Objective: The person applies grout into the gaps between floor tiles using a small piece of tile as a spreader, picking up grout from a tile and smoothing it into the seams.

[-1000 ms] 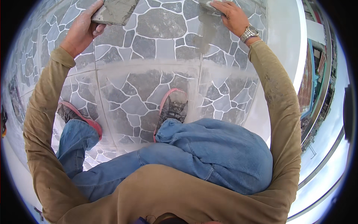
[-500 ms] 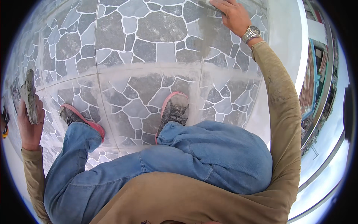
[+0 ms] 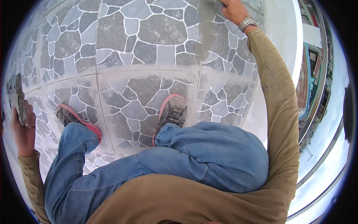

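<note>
At the far left my left hand (image 3: 25, 128) is closed around a flat, slab-like tool caked with grey mortar (image 3: 19, 99), held up off the floor. My right hand (image 3: 235, 12) reaches to the top of the view, closed on a flat-edged tool (image 3: 218, 2) that is cut off by the frame edge, so its exact kind cannot be made out. A metal-banded watch (image 3: 247, 23) circles that wrist. Beside the right-hand tool a damp grey streak of mortar (image 3: 207, 33) runs over the stone-patterned floor tiles (image 3: 162, 29), along a tile joint.
My shoes with pink soles (image 3: 172, 112) stand on the tiles, and one bent knee in blue jeans (image 3: 238, 156) fills the lower middle. A low white wall (image 3: 278, 67) borders the floor on the right. Rusty roofs (image 3: 304, 84) lie beyond it.
My right hand and its tool have shifted slightly up toward the top edge. The left hand with its caked tool has moved a little left and down in view.
</note>
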The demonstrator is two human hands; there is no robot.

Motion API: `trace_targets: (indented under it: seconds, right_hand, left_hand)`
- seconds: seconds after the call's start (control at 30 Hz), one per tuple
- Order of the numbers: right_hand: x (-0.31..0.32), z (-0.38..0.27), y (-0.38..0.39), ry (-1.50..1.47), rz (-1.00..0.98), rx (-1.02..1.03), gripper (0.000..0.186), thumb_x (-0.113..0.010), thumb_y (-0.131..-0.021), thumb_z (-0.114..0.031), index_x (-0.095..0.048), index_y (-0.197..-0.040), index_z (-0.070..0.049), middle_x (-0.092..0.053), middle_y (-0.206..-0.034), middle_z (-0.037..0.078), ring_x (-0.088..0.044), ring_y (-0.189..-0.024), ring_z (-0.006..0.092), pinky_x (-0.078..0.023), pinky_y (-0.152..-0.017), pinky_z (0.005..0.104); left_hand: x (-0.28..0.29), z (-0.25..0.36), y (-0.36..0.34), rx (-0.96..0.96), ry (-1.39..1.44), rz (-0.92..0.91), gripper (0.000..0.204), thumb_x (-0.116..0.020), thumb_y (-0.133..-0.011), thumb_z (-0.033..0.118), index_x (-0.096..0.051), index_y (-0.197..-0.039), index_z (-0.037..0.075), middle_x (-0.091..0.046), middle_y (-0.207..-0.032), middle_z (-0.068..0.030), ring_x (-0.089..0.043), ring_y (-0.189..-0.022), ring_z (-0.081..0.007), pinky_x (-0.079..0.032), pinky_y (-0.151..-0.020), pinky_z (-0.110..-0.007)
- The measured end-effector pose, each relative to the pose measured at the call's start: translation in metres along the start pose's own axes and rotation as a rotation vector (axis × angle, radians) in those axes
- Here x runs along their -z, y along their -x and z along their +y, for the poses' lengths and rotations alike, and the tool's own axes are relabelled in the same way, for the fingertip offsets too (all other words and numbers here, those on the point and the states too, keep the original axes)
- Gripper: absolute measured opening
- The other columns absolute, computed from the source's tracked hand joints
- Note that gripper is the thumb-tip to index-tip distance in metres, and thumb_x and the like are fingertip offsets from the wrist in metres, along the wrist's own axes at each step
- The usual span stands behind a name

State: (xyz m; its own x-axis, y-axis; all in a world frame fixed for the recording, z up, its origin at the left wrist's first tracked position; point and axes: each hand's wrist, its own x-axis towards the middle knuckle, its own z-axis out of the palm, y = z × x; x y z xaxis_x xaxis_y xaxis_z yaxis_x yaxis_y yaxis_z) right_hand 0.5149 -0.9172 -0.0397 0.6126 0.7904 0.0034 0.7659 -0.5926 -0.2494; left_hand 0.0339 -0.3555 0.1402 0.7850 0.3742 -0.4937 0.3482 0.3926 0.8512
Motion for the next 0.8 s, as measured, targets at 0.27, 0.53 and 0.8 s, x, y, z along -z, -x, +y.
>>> trace_targets:
  seconds: [0.27,0.53,0.8]
  right_hand:
    - [-0.022,-0.030,0.013,0.204,-0.089,-0.107,0.043,-0.058,-0.075,-0.002,-0.068,-0.116,-0.013,-0.070,-0.108,0.016,-0.065,-0.100,0.0385,-0.053,-0.086,0.0484]
    - [-0.020,-0.078,0.105,0.232,-0.180,0.088,0.048,-0.065,-0.073,-0.004,-0.067,-0.121,-0.014,-0.071,-0.118,0.003,-0.062,-0.102,0.0270,-0.052,-0.080,0.0434]
    - [-0.025,0.023,-0.038,0.244,0.121,0.025,0.026,-0.057,-0.079,-0.007,-0.071,-0.101,-0.008,-0.069,-0.093,0.025,-0.066,-0.092,0.0438,-0.054,-0.083,0.0548]
  left_hand:
    - [-0.011,-0.014,-0.016,0.084,0.069,0.088,0.032,-0.040,-0.111,0.024,-0.050,-0.131,0.001,-0.054,-0.093,-0.0036,-0.037,-0.062,-0.0075,-0.031,-0.054,-0.023]
    - [-0.011,-0.015,0.000,0.102,0.013,0.166,0.030,-0.040,-0.110,0.024,-0.053,-0.128,0.003,-0.056,-0.096,-0.0031,-0.038,-0.063,-0.0084,-0.033,-0.055,-0.023]
    - [-0.022,-0.021,0.003,0.142,0.012,0.225,0.029,-0.039,-0.111,0.023,-0.055,-0.127,0.006,-0.058,-0.100,-0.0017,-0.041,-0.065,-0.0090,-0.034,-0.056,-0.022]
